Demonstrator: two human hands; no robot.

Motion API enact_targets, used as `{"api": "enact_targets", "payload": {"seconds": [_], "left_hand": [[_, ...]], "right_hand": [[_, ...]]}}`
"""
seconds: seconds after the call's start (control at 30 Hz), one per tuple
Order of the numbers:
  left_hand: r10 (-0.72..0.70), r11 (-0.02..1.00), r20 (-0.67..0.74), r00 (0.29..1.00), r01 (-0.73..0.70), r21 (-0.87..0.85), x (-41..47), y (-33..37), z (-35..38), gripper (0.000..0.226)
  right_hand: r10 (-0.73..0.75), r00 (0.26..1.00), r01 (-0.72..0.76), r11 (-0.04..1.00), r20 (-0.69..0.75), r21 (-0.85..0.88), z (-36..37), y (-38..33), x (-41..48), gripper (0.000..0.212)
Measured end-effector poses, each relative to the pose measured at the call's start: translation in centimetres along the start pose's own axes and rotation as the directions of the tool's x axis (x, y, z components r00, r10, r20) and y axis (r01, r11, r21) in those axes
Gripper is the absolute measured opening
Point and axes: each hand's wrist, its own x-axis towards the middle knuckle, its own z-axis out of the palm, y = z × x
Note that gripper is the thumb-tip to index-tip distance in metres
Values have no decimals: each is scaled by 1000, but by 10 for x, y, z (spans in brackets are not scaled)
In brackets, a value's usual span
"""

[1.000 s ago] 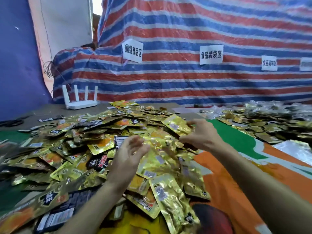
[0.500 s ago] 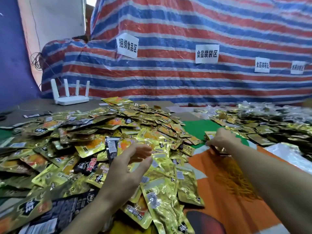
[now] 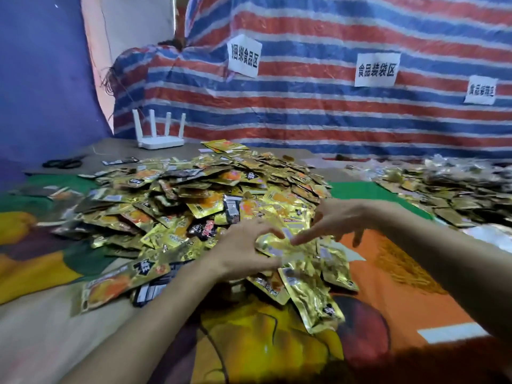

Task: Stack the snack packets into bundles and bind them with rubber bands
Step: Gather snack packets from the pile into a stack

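Note:
A big heap of gold and orange snack packets point(image 3: 210, 195) covers the middle of the table. At the heap's near edge my left hand point(image 3: 241, 253) grips a crumpled gold packet point(image 3: 273, 245) between thumb and fingers. My right hand point(image 3: 340, 220) hovers just right of it with fingers spread, and its index fingertip touches that same packet. It holds nothing. A loose patch of yellow rubber bands point(image 3: 404, 264) lies on the orange cloth under my right forearm.
A second heap of packets point(image 3: 457, 195) lies at the far right. A white router point(image 3: 160, 141) and black scissors point(image 3: 63, 162) sit at the back left. A striped tarp point(image 3: 318, 112) with paper labels closes off the back.
My right hand carried a gold packet off to the right, then came back empty to the left hand. My left hand dropped onto the heap and closed on a gold packet.

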Motion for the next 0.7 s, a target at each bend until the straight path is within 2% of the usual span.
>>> {"api": "enact_targets", "payload": {"seconds": [0.1,0.13,0.2,0.3,0.4,0.47,0.57,0.63,0.7], "left_hand": [[5,990,249,968,-41,138,-12,-2,-4,77],[-2,987,298,955,-46,154,-15,-3,-4,86],[-14,982,343,939,-52,180,-20,-5,-4,98],[-35,971,349,936,-50,233,-15,-4,-5,105],[-63,892,357,932,-108,440,-1,1,-8,104],[-38,817,369,929,-183,546,10,7,-9,97],[34,672,361,932,-288,682,17,19,3,88],[5,610,309,951,-248,753,16,24,21,84],[-42,617,253,967,-175,768,13,25,36,78]], "right_hand": [[112,990,-104,991,89,-86,28,-10,-22,125],[149,985,-138,983,92,-118,34,-13,-28,129],[204,976,-194,972,71,-136,44,-15,-36,123],[199,979,-198,980,35,-11,56,-13,-37,100],[214,976,-206,965,-33,164,62,-10,-32,78],[239,968,-212,942,-78,259,64,-9,-27,73],[265,957,-229,938,-116,259,65,-7,-25,84],[285,951,-254,942,-122,220,65,-5,-25,96],[292,952,-264,935,-88,237,65,-2,-24,94]]}}
